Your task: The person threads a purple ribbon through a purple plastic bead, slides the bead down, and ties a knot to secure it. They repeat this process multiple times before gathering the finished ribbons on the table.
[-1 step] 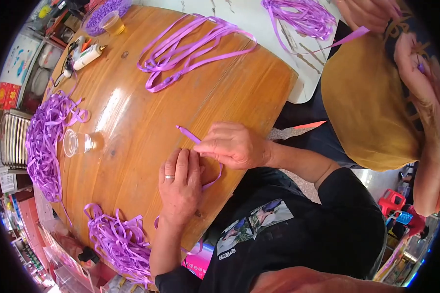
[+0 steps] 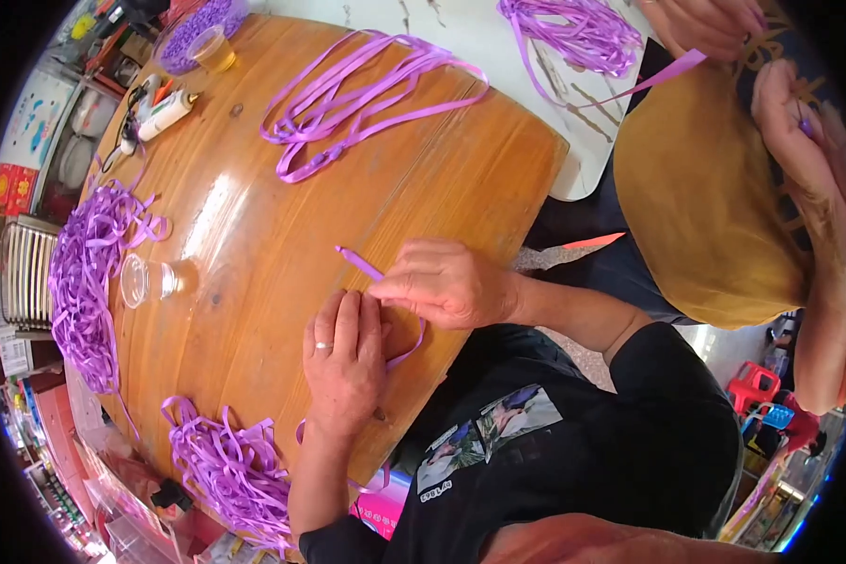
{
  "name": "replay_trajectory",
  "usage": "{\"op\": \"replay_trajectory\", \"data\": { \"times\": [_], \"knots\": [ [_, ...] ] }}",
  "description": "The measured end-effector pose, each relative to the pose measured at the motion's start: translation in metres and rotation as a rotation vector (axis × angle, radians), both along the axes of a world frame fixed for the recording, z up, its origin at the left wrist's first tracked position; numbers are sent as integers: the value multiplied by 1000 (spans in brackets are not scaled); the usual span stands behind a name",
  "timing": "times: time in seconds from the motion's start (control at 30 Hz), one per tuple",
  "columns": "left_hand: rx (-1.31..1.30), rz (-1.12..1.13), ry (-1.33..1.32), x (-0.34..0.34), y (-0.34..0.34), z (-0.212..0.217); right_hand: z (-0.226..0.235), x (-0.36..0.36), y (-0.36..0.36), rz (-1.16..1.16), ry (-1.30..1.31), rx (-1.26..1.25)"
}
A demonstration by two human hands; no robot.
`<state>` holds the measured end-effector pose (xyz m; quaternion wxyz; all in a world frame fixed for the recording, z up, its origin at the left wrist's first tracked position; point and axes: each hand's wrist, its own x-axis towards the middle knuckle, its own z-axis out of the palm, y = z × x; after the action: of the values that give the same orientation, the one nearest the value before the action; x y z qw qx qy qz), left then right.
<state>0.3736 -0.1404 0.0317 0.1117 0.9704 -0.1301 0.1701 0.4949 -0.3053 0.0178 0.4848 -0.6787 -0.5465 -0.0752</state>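
On the near part of the wooden table, my hands meet fingertip to fingertip over a narrow purple ribbon [image 2: 359,262]. Thumb and forefinger of my right hand [image 2: 446,284] pinch it, and its short end sticks out past them to the left. More of the ribbon bends down beneath the right hand toward my left wrist. My left hand [image 2: 343,352], with a ring on one finger, has its fingers closed together against the ribbon. The exact pinch point lies hidden between the fingertips.
Purple ribbon heaps [image 2: 85,282] lie at the left, with another ribbon bundle [image 2: 226,470] near left. Looped ribbons [image 2: 348,103] lie farther off. A clear cup [image 2: 136,280], a glue gun [image 2: 166,115] and a bead bowl [image 2: 174,52] stand leftward. A co-worker's hand [image 2: 790,117] is at right.
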Motion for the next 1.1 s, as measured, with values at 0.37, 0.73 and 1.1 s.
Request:
{"op": "replay_trajectory", "data": {
  "times": [0.37, 0.73, 1.1],
  "knots": [
    [59, 37, -4, 0, 3, 5, -5, 2, 6, 51, 8, 33],
    [10, -8, -70, -3, 3, -1, 4, -2, 7, 38, 49, -52],
    [40, 5, -85, -6, 5, -6, 8, -3, 9, 69, 99, -103]
  ]
}}
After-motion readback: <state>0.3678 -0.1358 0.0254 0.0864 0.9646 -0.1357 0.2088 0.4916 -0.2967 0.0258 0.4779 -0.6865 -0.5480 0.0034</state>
